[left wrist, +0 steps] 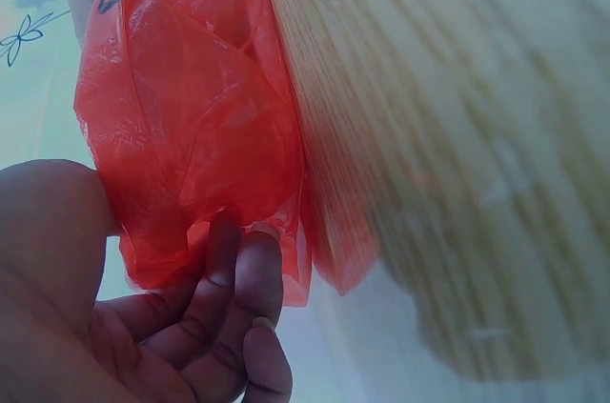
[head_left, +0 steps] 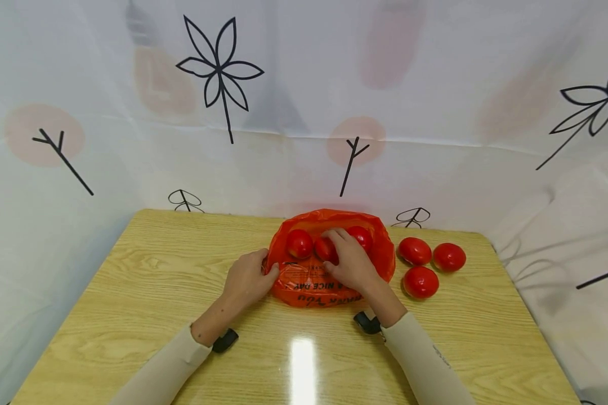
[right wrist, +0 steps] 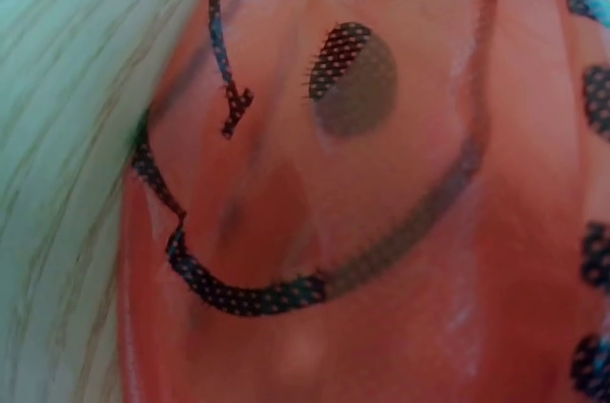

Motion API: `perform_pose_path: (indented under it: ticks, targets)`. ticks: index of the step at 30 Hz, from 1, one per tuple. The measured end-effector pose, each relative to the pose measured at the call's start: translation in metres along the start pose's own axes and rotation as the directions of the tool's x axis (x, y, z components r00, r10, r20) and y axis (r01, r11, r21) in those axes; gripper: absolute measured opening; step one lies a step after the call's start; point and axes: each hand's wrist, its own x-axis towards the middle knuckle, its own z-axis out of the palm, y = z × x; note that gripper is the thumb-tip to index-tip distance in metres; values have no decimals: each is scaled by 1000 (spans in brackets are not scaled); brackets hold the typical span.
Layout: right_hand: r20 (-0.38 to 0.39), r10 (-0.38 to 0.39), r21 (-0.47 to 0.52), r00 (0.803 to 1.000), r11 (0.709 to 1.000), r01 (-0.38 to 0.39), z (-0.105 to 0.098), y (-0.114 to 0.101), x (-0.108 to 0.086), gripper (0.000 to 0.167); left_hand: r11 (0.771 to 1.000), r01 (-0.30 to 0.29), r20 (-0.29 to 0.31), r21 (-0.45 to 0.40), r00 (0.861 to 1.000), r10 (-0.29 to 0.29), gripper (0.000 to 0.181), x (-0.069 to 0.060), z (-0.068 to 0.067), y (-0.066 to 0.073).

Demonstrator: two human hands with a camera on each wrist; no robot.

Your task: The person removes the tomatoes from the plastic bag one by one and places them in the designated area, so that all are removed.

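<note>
Six red balls (head_left: 421,282): three sit inside the bag (head_left: 295,288), three cluster just right of it on the counter (head_left: 182,275). Two hands work at the bag: the left hand (head_left: 248,277) pinches its left edge between thumb and fingers; the right hand (head_left: 352,262), in its opening, has fingers closed round the middle ball. Only the left wrist view shows the left fingertips curled against thin, crinkled, translucent plastic; only the right wrist view clearly shows a dotted black curve and oval printed on the bag. The balls look glossy and roundish, the counter wood-grained.
</note>
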Motion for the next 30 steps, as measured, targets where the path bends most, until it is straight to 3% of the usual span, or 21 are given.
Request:
perform_pose_path:
  ticks: [16,30]
  targets:
    - [12,58,-17,998,998,-57,-3,-3,-5,59,1000,-2,5,-8,1000,2,11,-2,-1,1]
    - [-2,40,-23,999,999,-40,-12,-10,-21,61,1000,-1,3,-9,1000,1,11,-2,-1,2]
